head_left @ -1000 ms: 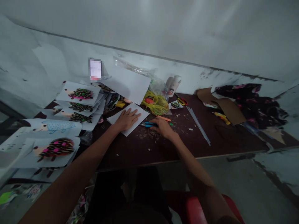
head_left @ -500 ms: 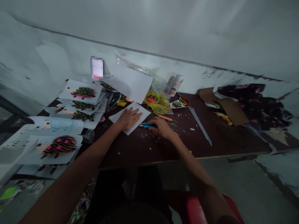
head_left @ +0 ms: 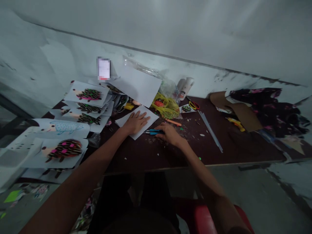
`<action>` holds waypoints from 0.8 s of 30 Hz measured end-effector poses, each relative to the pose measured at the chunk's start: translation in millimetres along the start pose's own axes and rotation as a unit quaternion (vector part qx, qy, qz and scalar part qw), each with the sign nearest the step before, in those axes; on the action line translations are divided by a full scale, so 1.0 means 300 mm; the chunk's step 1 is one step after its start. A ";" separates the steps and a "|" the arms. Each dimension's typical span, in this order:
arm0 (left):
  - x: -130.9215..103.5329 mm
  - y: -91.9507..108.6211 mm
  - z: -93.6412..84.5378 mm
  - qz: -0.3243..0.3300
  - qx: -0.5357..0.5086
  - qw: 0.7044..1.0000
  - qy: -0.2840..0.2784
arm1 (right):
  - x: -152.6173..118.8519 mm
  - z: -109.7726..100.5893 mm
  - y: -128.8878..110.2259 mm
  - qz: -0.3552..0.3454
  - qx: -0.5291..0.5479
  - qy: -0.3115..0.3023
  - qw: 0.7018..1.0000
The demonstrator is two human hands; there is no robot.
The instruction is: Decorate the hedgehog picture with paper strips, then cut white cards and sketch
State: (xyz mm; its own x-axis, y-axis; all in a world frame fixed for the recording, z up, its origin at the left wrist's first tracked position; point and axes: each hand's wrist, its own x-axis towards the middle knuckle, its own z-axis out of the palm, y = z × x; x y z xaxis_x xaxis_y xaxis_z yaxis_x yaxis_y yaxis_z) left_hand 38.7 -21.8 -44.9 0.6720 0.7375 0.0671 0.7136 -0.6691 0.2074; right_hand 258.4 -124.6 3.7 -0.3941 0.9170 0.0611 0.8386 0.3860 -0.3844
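Note:
My left hand (head_left: pixel 137 122) lies flat with spread fingers on a white sheet of paper (head_left: pixel 143 129), set at an angle on the dark table. Just right of the sheet, my right hand (head_left: pixel 168 132) has its fingers closed around a blue utility knife (head_left: pixel 155 132). The tip of the knife points left, close to the paper's lower right edge. An orange stick (head_left: pixel 173 122) lies just beyond my right hand. Small scraps and crumbs are scattered on the table around the knife.
Sheets with hedgehog pictures (head_left: pixel 63 151) are piled at the left. A yellow-green plastic bag (head_left: pixel 168 109), a blank white sheet (head_left: pixel 138 84), scissors (head_left: pixel 193 105) and a cup (head_left: pixel 187 87) are at the back. Clear sticks (head_left: pixel 211 132), brown cardboard (head_left: pixel 246 115) and dark cloth (head_left: pixel 275 110) lie rightward.
The camera view has shifted slightly. My left hand remains flat on the paper, and my right hand stays at the knife with little visible movement.

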 end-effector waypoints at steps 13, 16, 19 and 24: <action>-0.004 -0.001 -0.016 0.012 0.004 1.000 -0.012 | -0.003 0.025 -0.034 -0.017 0.017 -0.006 1.000; -0.003 -0.001 -0.016 0.008 0.003 1.000 -0.016 | -0.004 0.023 -0.045 -0.021 0.020 -0.011 1.000; -0.002 -0.002 -0.013 0.010 -0.001 1.000 -0.013 | -0.008 0.018 -0.056 -0.022 0.024 -0.019 0.999; -0.001 -0.005 -0.005 0.015 0.002 1.000 0.002 | -0.010 0.016 -0.080 -0.026 0.026 -0.021 0.999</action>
State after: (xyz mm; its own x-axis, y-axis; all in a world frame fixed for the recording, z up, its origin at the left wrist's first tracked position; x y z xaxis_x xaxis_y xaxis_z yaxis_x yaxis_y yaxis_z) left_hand 37.1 -21.0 -43.8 0.6919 0.7179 0.0774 0.6944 -0.6909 0.2013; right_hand 237.6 -137.1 8.3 -0.4533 0.8903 0.0439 0.7960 0.4265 -0.4296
